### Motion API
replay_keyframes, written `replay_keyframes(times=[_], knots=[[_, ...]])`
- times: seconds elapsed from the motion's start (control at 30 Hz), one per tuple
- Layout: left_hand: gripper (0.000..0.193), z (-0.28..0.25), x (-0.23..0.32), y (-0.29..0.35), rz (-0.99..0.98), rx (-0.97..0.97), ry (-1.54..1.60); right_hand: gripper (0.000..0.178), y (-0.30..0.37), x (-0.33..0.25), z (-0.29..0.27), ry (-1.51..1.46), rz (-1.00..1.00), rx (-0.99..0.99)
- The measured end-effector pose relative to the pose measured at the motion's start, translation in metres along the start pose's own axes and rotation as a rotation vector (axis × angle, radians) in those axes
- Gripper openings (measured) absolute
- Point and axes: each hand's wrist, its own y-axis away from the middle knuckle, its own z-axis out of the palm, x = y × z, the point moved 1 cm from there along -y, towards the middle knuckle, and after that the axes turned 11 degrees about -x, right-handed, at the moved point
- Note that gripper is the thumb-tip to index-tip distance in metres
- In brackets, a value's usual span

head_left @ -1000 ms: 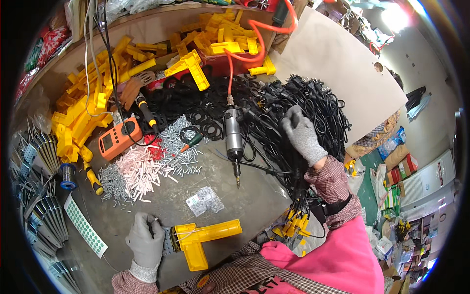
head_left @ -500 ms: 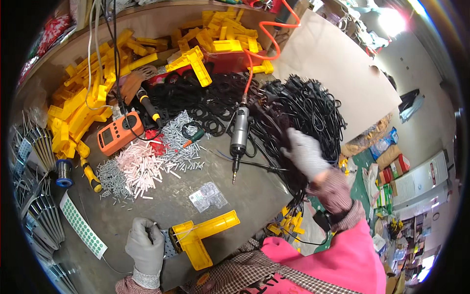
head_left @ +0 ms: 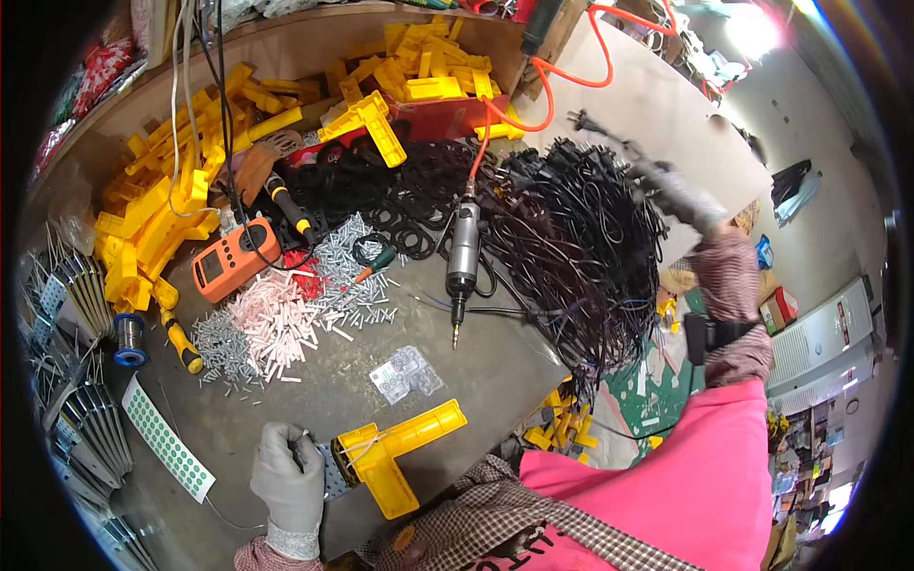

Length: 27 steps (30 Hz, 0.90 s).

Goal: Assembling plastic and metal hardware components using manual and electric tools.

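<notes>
My left hand (head_left: 289, 479), in a grey glove, is closed at the near edge of the table around a metal piece with a perforated plate (head_left: 336, 472); the fingers hide most of the piece. The plate meets a yellow T-shaped plastic housing (head_left: 388, 463), which has a thin pale wire across it. At the right, my gloved right hand (head_left: 681, 198) is raised beyond the heap of black power cords (head_left: 581, 224). It is smeared by motion, but a black power cord (head_left: 598, 126) with its plug end sticks out leftward from its fingers.
A grey power screwdriver (head_left: 465, 249) on a coiled orange hose stands mid-table. Left of it are piled screws (head_left: 355, 271), pink sleeves (head_left: 271, 328) and an orange meter (head_left: 235, 259). Yellow housings (head_left: 152, 224) are heaped behind; metal pieces (head_left: 90, 419) line the left edge.
My right hand has moved up and right, away from the cord heap, and now has a cord in it. The orange hose has shifted. My left hand and the yellow housing have barely moved.
</notes>
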Motion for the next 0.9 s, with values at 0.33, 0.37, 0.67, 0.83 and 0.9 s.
replay_keyframes(times=[0.33, 0.37, 0.67, 0.83, 0.9], knots=[[0.017, -0.002, -0.003, 0.013, -0.076, -0.027, -0.017, 0.03, 0.025, -0.097, 0.201, -0.752, -0.371, -0.571], [0.019, -0.005, -0.006, 0.018, -0.055, -0.011, 0.002, 0.034, 0.007, -0.105, 0.225, -0.771, -0.253, -0.522], [0.023, -0.018, -0.001, 0.021, -0.014, -0.008, 0.162, 0.036, 0.065, -0.083, 0.251, 0.672, -1.396, -0.509], [0.022, -0.027, 0.002, 0.014, -0.003, -0.033, 0.153, 0.021, 0.046, -0.086, 0.256, 0.383, -1.44, -0.703], [0.02, -0.038, 0.003, 0.009, -0.054, -0.151, 0.224, 0.028, 0.052, -0.092, 0.261, -0.029, -1.205, -0.764]])
